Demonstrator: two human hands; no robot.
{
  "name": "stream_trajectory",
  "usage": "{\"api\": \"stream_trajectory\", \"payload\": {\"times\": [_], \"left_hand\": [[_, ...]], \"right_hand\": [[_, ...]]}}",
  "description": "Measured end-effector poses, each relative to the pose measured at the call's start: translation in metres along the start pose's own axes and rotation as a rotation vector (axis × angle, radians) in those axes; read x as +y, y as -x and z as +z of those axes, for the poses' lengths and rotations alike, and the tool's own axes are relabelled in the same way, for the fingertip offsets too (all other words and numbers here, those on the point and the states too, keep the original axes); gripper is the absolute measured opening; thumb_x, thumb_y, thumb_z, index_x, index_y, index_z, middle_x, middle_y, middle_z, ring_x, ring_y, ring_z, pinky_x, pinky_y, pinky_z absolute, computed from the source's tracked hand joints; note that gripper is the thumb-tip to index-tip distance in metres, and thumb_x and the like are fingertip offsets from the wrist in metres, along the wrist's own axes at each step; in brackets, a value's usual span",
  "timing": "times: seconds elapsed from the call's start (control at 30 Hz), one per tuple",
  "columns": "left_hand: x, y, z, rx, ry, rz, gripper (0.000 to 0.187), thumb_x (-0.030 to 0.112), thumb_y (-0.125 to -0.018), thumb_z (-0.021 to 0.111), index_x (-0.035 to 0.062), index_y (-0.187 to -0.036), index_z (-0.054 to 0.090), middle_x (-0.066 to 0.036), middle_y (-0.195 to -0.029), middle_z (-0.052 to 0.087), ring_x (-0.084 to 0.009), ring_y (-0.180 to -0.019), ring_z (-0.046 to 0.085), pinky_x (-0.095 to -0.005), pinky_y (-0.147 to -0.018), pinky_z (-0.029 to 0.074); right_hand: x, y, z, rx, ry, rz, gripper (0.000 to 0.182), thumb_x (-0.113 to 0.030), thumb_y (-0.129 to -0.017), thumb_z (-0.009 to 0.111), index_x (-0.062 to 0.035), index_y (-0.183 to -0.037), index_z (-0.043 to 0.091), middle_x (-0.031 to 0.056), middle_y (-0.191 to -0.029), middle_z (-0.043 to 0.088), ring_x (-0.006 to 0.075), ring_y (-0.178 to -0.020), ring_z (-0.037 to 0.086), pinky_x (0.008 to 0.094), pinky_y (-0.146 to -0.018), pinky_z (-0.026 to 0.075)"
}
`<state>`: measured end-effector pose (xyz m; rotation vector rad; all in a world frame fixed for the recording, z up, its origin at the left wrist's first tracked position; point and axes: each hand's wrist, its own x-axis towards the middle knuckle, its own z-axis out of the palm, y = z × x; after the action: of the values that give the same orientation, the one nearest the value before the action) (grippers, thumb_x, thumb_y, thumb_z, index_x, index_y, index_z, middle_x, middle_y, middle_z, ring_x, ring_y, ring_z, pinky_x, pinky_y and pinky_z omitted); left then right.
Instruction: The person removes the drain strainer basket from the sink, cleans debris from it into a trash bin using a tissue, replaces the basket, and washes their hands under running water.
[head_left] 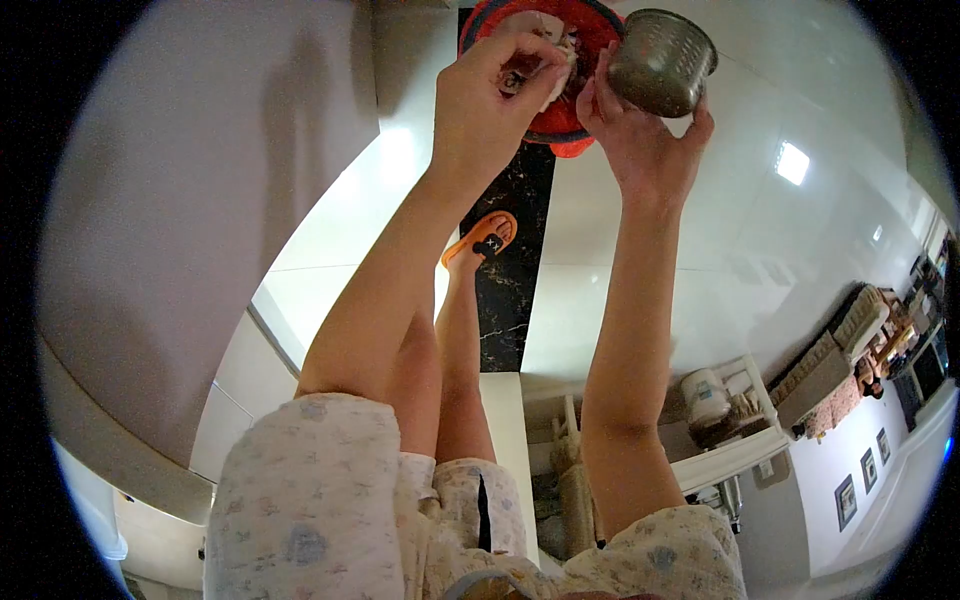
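Note:
My left hand is over a red bin with a dark rim. Its fingers are pinched on a small white piece that looks like tissue or cloth. Part of the bin's mixed contents shows around the fingers. At the bin's right side, my right hand holds a metal strainer cup from below, tilted, with small holes in its wall. The inside of the cup is hidden.
My foot in an orange slipper stands on a black marbled floor strip. Pale glossy tiles lie on both sides. A white shelf and a distant person are at the right.

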<state>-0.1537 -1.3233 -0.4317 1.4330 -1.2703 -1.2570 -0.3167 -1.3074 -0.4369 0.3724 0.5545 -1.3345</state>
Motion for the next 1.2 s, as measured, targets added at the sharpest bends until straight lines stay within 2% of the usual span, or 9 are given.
{"api": "stream_trajectory", "payload": {"times": [0.07, 0.2, 0.3, 0.4, 0.6, 0.7, 0.9, 1.0, 1.2], "left_hand": [[0.006, -0.002, 0.003, -0.001, 0.14, -0.018, 0.011, 0.01, -0.08, 0.068, 0.0055, -0.089, 0.064, -0.002, -0.084, 0.064, -0.0114, -0.078, 0.063, -0.0231, -0.07, 0.051], [0.03, -0.003, 0.0, -0.036, 0.204, -0.171, 0.012, 0.007, -0.078, 0.07, 0.0052, -0.089, 0.064, -0.001, -0.086, 0.064, -0.0065, -0.077, 0.058, -0.0201, -0.069, 0.047], [0.037, 0.0, 0.003, -0.007, 0.28, -0.152, 0.014, 0.006, -0.077, 0.071, 0.0057, -0.088, 0.064, -0.001, -0.085, 0.064, -0.0067, -0.077, 0.058, -0.0204, -0.069, 0.047], [0.024, 0.0, 0.005, 0.0, 0.312, -0.023, 0.013, 0.005, -0.076, 0.071, 0.0062, -0.088, 0.065, 0.0, -0.085, 0.064, -0.0067, -0.078, 0.057, -0.0204, -0.069, 0.046], [0.031, -0.001, 0.005, 0.01, 0.319, -0.047, 0.012, 0.003, -0.075, 0.071, 0.0061, -0.085, 0.065, 0.0, -0.085, 0.064, -0.0068, -0.077, 0.056, -0.0212, -0.068, 0.046], [0.037, -0.004, 0.005, 0.013, 0.214, 0.025, 0.012, 0.003, -0.076, 0.07, 0.0061, -0.087, 0.065, -0.001, -0.085, 0.065, -0.0082, -0.078, 0.058, -0.0224, -0.067, 0.046], [0.028, -0.024, 0.004, -0.09, -0.39, 0.486, 0.016, 0.009, -0.079, 0.068, 0.0083, -0.094, 0.065, -0.007, -0.089, 0.066, -0.0166, -0.079, 0.063, -0.0282, -0.07, 0.05], [0.015, -0.031, 0.01, -0.142, -0.408, 0.263, 0.017, 0.013, -0.08, 0.068, 0.009, -0.096, 0.065, -0.008, -0.091, 0.066, -0.0192, -0.077, 0.064, -0.0298, -0.07, 0.051], [0.029, -0.032, 0.01, -0.078, -0.173, 0.04, 0.017, 0.013, -0.08, 0.068, 0.0062, -0.095, 0.065, -0.004, -0.089, 0.067, -0.0109, -0.074, 0.062, -0.0246, -0.066, 0.05]], "right_hand": [[-0.003, 0.003, -0.008, -0.233, -0.197, 0.141, 0.075, -0.042, -0.077, 0.061, -0.0107, -0.138, 0.029, 0.0167, -0.14, 0.033, 0.0345, -0.122, 0.042, 0.0561, -0.101, 0.026], [-0.005, 0.007, -0.011, -0.277, -0.183, 0.148, 0.084, -0.045, -0.071, 0.066, -0.0113, -0.139, 0.03, 0.0184, -0.14, 0.035, 0.034, -0.12, 0.046, 0.0561, -0.101, 0.023], [-0.006, 0.008, -0.014, -0.274, -0.207, 0.176, 0.076, -0.047, -0.075, 0.06, -0.0146, -0.139, 0.033, 0.0189, -0.139, 0.036, 0.0364, -0.117, 0.046, 0.0562, -0.094, 0.034], [-0.004, 0.01, -0.01, -0.22, -0.246, 0.177, 0.074, -0.046, -0.077, 0.058, -0.0141, -0.139, 0.033, 0.0194, -0.14, 0.035, 0.0383, -0.115, 0.047, 0.0577, -0.094, 0.034], [-0.002, 0.005, -0.013, -0.289, -0.295, 0.226, 0.074, -0.047, -0.077, 0.055, -0.0144, -0.14, 0.031, 0.019, -0.14, 0.034, 0.0414, -0.112, 0.049, 0.059, -0.095, 0.032], [-0.001, 0.001, -0.012, -0.336, -0.284, 0.256, 0.074, -0.046, -0.078, 0.055, -0.015, -0.14, 0.031, 0.0187, -0.14, 0.035, 0.0413, -0.114, 0.047, 0.0594, -0.096, 0.032], [-0.004, 0.001, -0.012, -0.341, -0.187, 0.197, 0.074, -0.049, -0.083, 0.056, -0.0092, -0.139, 0.029, 0.0195, -0.136, 0.035, 0.0348, -0.114, 0.047, 0.0539, -0.098, 0.03], [-0.008, 0.002, -0.016, -0.351, -0.226, 0.236, 0.072, -0.046, -0.083, 0.056, -0.0073, -0.138, 0.029, 0.0198, -0.133, 0.035, 0.0338, -0.111, 0.048, 0.0493, -0.098, 0.029], [-0.015, 0.0, -0.024, -0.341, -0.35, 0.269, 0.071, -0.044, -0.079, 0.058, -0.0121, -0.137, 0.035, 0.0212, -0.138, 0.035, 0.0382, -0.119, 0.045, 0.0575, -0.1, 0.023]]}}
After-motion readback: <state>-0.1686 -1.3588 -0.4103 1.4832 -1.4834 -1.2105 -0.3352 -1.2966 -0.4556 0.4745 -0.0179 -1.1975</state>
